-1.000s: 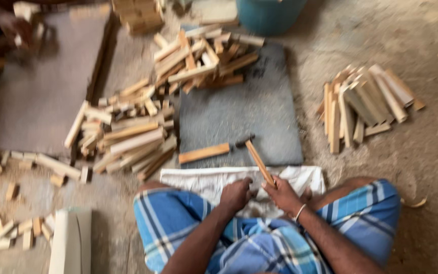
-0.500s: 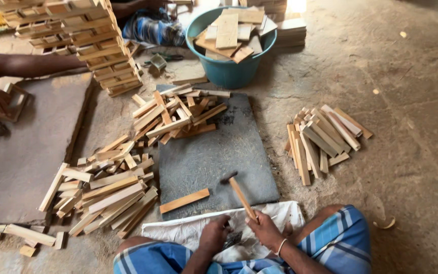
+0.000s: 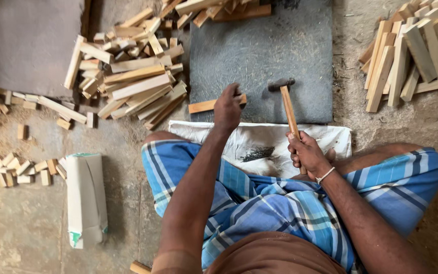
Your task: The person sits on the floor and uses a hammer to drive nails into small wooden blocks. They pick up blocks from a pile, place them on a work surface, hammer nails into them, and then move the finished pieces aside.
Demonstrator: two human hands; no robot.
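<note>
Plainly, the danger sits where the left hand [image 3: 227,107] rests: its fingers are bunched down on the near end of a short wooden strip [image 3: 208,105] lying flat on the dark stone slab [image 3: 259,50], and the hammer [image 3: 286,104] has its dark head resting on that same slab just to the three o'clock side of those knuckles. If the hammer were swung from there, I judge a slightly off line could catch the fingertips, since hand and hammer head are only a little apart. The strip could also skid on the slab if the pinch is loose; how firmly it is pressed I cannot tell.

The right hand [image 3: 307,155] is closed in a fist around the lower end of the wooden handle, wrist low over the white cloth [image 3: 259,144] spread across the lap, a pale band at the wrist. The handle runs up toward twelve o'clock, leaning slightly to eleven. A grip that far down the handle gives reach, but, I would guess, less control over where the head lands.

The left forearm stretches straight out toward twelve o'clock from the knee, wrist bent down, fingers curled rather than spread. A small dark heap, perhaps nails [image 3: 258,152], lies on the cloth between the two forearms. At ten o'clock lies a pile of wooden strips [image 3: 133,81], and another at two o'clock [image 3: 411,50].
</note>
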